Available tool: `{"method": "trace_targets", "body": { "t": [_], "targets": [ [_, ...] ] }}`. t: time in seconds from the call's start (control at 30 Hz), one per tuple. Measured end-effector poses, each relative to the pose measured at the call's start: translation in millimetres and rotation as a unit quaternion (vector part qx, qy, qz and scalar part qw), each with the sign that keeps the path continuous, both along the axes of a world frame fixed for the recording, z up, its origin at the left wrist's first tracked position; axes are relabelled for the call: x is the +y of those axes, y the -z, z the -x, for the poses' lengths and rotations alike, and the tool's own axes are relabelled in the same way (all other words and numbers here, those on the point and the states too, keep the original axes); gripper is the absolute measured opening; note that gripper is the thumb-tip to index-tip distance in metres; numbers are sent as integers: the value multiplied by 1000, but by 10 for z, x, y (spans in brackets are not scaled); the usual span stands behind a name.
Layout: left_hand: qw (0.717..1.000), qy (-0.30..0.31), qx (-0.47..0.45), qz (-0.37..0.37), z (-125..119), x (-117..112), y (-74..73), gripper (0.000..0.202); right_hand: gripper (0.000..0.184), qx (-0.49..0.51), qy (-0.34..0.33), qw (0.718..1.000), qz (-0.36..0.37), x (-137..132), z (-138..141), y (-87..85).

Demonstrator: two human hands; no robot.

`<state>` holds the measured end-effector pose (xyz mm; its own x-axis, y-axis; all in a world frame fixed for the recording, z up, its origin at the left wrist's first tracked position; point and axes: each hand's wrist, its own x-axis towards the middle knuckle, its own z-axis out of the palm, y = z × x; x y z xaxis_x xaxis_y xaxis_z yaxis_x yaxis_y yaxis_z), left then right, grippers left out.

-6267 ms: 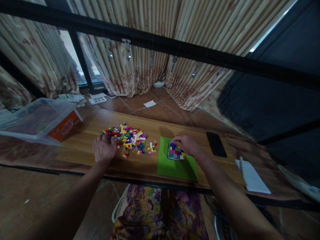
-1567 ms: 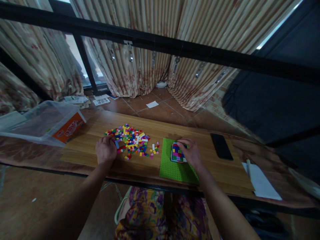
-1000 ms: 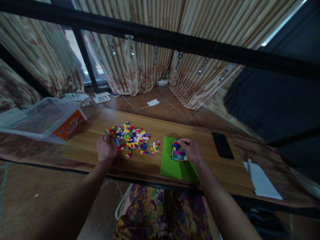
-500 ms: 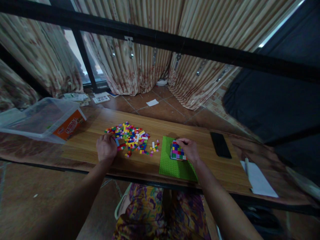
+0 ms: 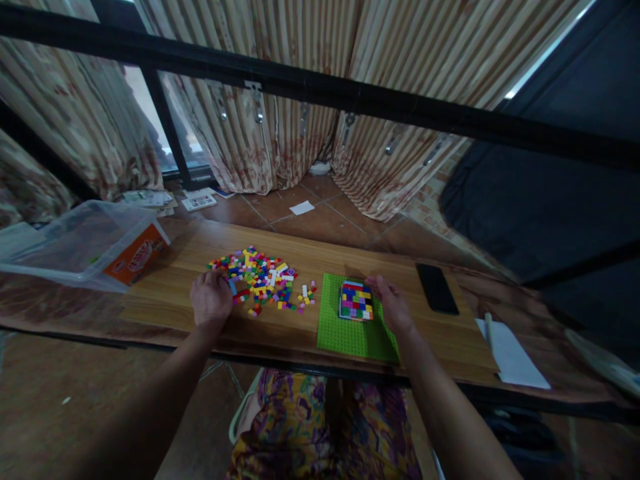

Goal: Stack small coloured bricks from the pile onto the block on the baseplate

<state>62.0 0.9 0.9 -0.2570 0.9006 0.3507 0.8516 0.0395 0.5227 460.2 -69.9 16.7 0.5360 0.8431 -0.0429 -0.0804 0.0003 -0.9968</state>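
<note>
My left hand [image 5: 210,298] rests at the left edge of a pile of small multicoloured toy bricks [image 5: 260,277]. Its fingers are curled in, and what they hold, if anything, is hidden. A light blue brick [image 5: 232,287] lies right beside its fingertips. On the right, a green baseplate [image 5: 331,333] carries a squarish block built of bricks [image 5: 356,301], its top a patchwork of red, yellow, blue, green and purple. My right hand [image 5: 393,303] is just right of this block, apart from it, fingers loosely spread with nothing visible in them.
A clear plastic bin [image 5: 85,247] with an orange label stands at the left end of the wooden board [image 5: 280,333]. A black phone [image 5: 437,288] lies to the right, near white paper [image 5: 523,357] with a pen-like stick. A dark rail [image 5: 310,83] crosses above.
My right hand has drawn back to the right from the brick block, uncovering more of its top, and its fingers have loosened. My left hand has stayed by the pile.
</note>
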Motion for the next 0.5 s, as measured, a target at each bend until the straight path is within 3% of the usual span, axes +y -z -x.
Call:
{"method": "trace_targets", "body": {
  "t": [0.13, 0.33, 0.5],
  "targets": [
    [1000, -14, -1, 6, -11, -1, 3, 31, 47, -41, 18, 999, 0, -107, 29, 29],
    [1000, -14, -7, 1, -12, -25, 7, 31, 37, -125, 133, 983, -15, -447, 285, -123],
    [1000, -10, -11, 5, -13, -33, 26, 31, 30, -213, 36, 976, -17, -694, 866, -242]
  ]
}}
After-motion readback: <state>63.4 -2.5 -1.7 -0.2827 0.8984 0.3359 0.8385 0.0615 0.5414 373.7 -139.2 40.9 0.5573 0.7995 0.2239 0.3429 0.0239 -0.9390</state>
